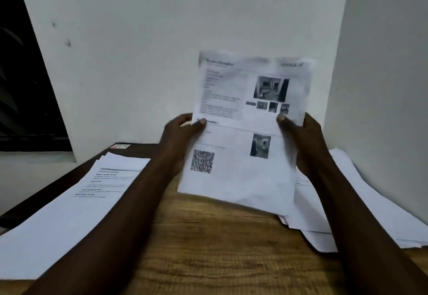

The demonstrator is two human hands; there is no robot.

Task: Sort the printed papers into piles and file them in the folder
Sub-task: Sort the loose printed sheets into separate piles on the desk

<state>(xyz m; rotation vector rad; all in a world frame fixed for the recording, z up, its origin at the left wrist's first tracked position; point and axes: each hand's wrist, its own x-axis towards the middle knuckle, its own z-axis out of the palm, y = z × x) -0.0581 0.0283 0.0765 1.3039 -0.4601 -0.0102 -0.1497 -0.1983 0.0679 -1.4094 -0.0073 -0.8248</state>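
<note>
I hold a printed sheet [240,132] upright above the wooden table [208,248]; it carries text, small photos and a QR code. My left hand [183,132] grips its left edge, thumb on the front. My right hand [301,139] grips its right edge the same way. A pile of text pages [76,211] lies on the table at the left, on top of a dark folder [69,176]. A looser heap of papers [347,213] spreads over the table at the right, below and behind my right arm.
A white wall stands close behind the table and turns a corner at the right. A dark window opening [23,86] is at the far left. Bare wood shows between the two piles.
</note>
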